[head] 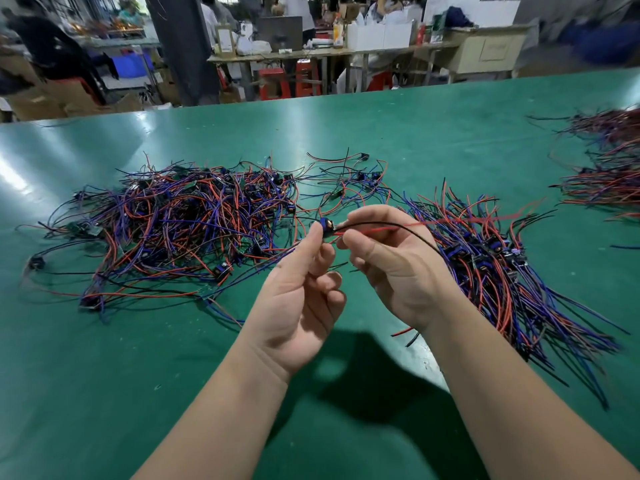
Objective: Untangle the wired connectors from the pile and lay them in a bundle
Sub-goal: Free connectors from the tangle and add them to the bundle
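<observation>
One blue connector (325, 226) raised above table (346, 133): left hand (298, 296) pinches it, right hand (388, 258) pinches its wires (377, 229), likely straightening them for bundle (485, 258) on right; pile (173, 220) on left.

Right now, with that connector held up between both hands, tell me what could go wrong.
1. The left hand pinches the blue connector with thumb and finger alone; a tug from the right hand on its wires could pull it free.
2. The red and black wires trail over the bundle and may snag there, dragging it out of line.
</observation>
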A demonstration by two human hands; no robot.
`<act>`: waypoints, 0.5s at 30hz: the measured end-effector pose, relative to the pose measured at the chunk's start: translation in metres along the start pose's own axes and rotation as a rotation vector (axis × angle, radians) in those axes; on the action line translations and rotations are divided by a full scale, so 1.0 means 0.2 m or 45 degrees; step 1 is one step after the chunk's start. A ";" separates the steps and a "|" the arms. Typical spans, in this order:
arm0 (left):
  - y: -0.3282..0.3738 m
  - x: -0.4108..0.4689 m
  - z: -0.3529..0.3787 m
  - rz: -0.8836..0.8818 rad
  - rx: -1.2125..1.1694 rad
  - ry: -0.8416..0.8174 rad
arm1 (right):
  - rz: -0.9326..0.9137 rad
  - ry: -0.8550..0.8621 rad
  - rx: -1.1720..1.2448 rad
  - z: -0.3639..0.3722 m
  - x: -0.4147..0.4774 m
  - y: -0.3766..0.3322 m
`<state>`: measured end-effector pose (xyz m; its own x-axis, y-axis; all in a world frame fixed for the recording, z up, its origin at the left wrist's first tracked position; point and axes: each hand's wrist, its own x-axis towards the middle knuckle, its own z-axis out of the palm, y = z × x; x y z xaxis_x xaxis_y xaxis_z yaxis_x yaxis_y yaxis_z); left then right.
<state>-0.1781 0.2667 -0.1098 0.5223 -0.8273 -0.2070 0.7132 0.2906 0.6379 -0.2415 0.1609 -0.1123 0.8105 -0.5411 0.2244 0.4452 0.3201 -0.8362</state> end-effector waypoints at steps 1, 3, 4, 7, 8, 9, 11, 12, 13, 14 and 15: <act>0.00 -0.01 0.00 0.052 0.038 -0.005 | 0.031 0.039 0.031 0.01 0.00 -0.01; -0.01 -0.01 0.01 0.162 0.114 -0.061 | 0.094 0.097 0.155 0.01 0.00 -0.03; -0.02 -0.02 0.01 0.211 0.169 -0.116 | 0.121 0.110 0.222 0.00 0.00 -0.04; 0.00 -0.03 -0.01 0.272 0.380 -0.253 | 0.154 0.091 0.367 -0.01 0.01 -0.07; 0.01 -0.03 -0.03 0.243 0.424 -0.292 | 0.154 0.080 0.392 -0.02 0.01 -0.08; 0.02 -0.03 -0.04 0.194 0.463 -0.329 | 0.154 0.068 0.397 -0.03 0.01 -0.08; 0.04 -0.03 -0.04 0.079 0.531 -0.384 | 0.176 0.043 0.356 -0.04 0.01 -0.09; 0.05 -0.03 -0.04 0.034 0.556 -0.386 | 0.206 0.043 0.315 -0.05 0.01 -0.09; 0.05 -0.03 -0.03 0.011 0.584 -0.351 | 0.241 0.051 0.258 -0.05 0.01 -0.09; 0.04 -0.03 -0.03 0.018 0.612 -0.293 | 0.272 0.061 0.185 -0.06 0.01 -0.09; 0.03 -0.02 -0.02 0.049 0.639 -0.228 | 0.298 0.070 0.101 -0.07 0.02 -0.09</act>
<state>-0.1745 0.2741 -0.1081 0.4244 -0.9024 -0.0745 0.3608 0.0931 0.9280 -0.2525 0.1423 -0.1037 0.8740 -0.4859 0.0002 0.2784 0.5005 -0.8198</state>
